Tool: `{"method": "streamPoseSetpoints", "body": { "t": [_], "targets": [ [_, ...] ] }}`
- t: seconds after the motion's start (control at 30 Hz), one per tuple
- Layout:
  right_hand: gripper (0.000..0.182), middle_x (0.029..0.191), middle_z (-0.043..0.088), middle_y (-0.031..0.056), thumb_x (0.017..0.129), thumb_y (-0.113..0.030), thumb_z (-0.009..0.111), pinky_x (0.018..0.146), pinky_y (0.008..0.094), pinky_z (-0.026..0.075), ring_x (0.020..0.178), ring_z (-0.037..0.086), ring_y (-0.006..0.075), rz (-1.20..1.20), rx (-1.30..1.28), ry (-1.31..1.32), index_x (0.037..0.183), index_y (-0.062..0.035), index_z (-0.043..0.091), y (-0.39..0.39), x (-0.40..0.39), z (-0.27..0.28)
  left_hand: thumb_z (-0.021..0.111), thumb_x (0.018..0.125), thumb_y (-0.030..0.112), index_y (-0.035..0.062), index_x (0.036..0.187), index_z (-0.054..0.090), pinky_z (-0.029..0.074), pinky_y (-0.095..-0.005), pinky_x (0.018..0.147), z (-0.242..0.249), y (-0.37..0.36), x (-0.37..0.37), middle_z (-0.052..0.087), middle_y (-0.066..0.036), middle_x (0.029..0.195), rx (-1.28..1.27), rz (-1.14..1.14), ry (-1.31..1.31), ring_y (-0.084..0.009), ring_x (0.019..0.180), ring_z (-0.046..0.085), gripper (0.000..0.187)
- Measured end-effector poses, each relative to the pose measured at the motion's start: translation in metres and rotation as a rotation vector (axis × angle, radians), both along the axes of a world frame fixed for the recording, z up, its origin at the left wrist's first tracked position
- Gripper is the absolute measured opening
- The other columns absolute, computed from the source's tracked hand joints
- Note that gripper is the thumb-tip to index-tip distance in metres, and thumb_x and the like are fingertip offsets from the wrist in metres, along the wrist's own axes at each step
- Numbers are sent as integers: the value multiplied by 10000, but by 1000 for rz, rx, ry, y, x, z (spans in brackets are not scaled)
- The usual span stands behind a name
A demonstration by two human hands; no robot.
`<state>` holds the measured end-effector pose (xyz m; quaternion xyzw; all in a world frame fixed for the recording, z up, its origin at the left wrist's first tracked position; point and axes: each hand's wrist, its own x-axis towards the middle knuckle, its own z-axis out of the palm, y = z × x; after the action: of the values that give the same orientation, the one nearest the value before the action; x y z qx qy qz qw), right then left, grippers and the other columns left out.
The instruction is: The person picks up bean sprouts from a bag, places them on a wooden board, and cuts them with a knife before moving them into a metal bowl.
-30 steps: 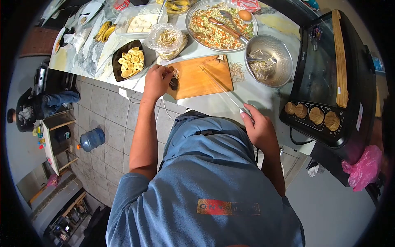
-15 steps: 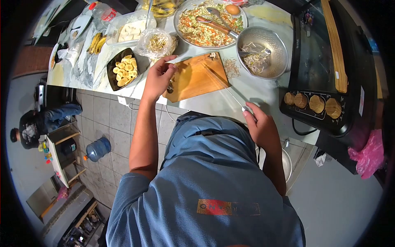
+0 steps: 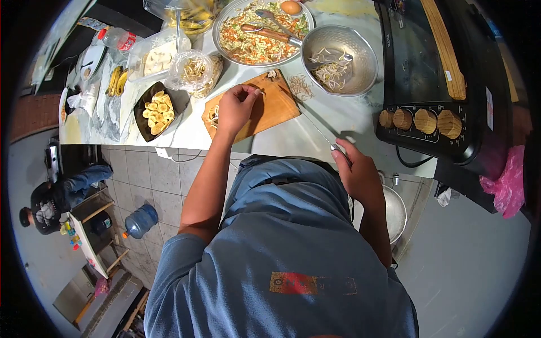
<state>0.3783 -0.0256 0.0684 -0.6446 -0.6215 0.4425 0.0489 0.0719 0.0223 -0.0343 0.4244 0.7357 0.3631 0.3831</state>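
My left hand (image 3: 236, 110) is over the wooden cutting board (image 3: 276, 110), thumb and fingertips pinched together; anything small between them is hidden. Some bean sprouts (image 3: 213, 114) lie on the board's left end, partly behind that hand. A knife (image 3: 318, 128) is held by its handle in my right hand (image 3: 359, 172), blade slanting up toward the board's right edge. Trimmed sprout bits (image 3: 300, 88) lie scattered beside the board. Behind them, a metal bowl (image 3: 369, 67) contains bean sprouts, and a clear bag (image 3: 194, 73) of sprouts sits left of the board.
A round tray (image 3: 216, 35) of shredded vegetables, with an egg (image 3: 291, 7), stands at the back. To the left are a dark bowl (image 3: 142, 125) of sliced bananas and a tub of white blocks (image 3: 160, 59). An oven (image 3: 431, 121) borders the right. A person (image 3: 48, 205) is far left.
My left hand has moved right from the board's left edge to over its middle, fingers now closer together. The knife tip has shifted from above the board to its right edge.
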Motion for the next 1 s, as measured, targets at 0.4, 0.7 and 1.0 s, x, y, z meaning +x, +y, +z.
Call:
{"method": "streamPoseSetpoints", "body": {
  "t": [0.4,0.7,1.0],
  "targets": [
    [394,848,705,244,989,-325,602,786,450,540,837,705,413,49,10,4,1280,-62,644,1,-12,3,728,861,351,42,934,764,564,-419,744,17,-13,-2,740,-161,868,-82,-94,456,-325,785,716,320],
    [337,923,698,270,991,-265,609,810,467,538,893,686,445,84,26,84,1223,-27,666,-2,-25,3,715,856,339,46,906,776,569,-413,739,19,-14,-3,750,-139,838,-127,-128,446,-317,764,721,303],
    [322,947,690,275,1002,-259,591,808,471,535,922,676,448,85,39,137,1205,-20,665,-8,-31,-2,717,828,362,56,877,778,574,-414,717,15,-13,-1,746,-141,805,-165,-110,469,-318,744,724,316]
  ]
}}
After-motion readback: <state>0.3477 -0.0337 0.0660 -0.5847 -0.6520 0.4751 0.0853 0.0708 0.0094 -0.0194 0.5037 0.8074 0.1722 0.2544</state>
